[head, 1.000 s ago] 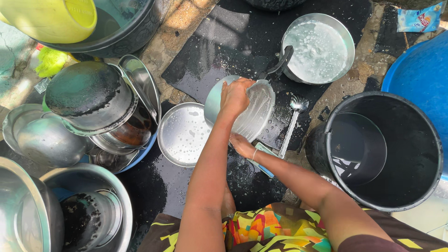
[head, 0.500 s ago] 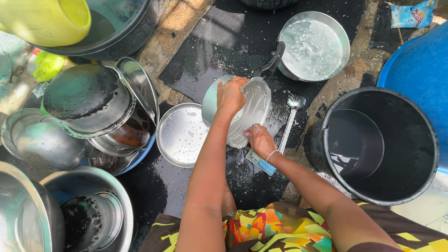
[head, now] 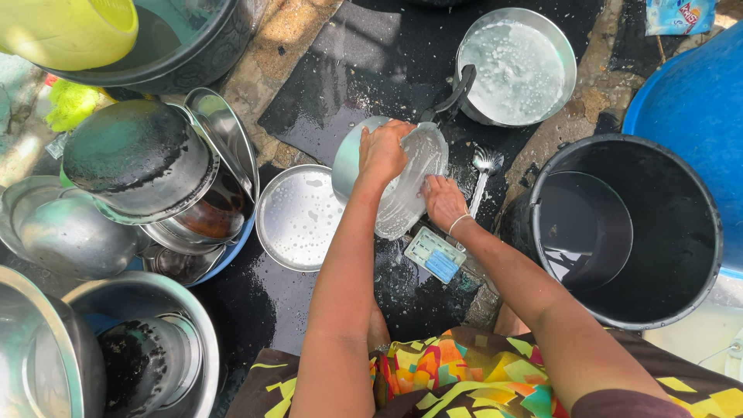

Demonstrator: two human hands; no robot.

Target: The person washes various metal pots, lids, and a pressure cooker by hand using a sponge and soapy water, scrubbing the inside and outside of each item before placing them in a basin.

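Left hand (head: 383, 151) wrapped over the far rim of a soapy steel pot (head: 402, 182), fingers curled tight on the edge, pot tilted on its side at scene centre on the wet black mat (head: 340, 70). Right hand (head: 443, 200) pressed against the pot's inner wall at its right edge, fingers bent; can't tell whether anything is held in it.

Around it:
- Flat steel lid (head: 300, 217) just left of the pot, suds on it.
- Handled pan (head: 517, 66) full of foamy water, far right of the pot; its black handle reaches down to the pot rim.
- Steel ladle (head: 484, 174) lying just right of the right hand.
- Small rectangular package (head: 436, 255), pale green with a blue panel, on the mat near the right wrist.
- Black bucket (head: 627, 232) right, blue tub (head: 696, 116) beyond it.
- Blue sachet (head: 679, 15), far right corner, lettering not legible enough to matter.
- Stack of steel pots (head: 139, 162) left; yellow container (head: 66, 27) far left.
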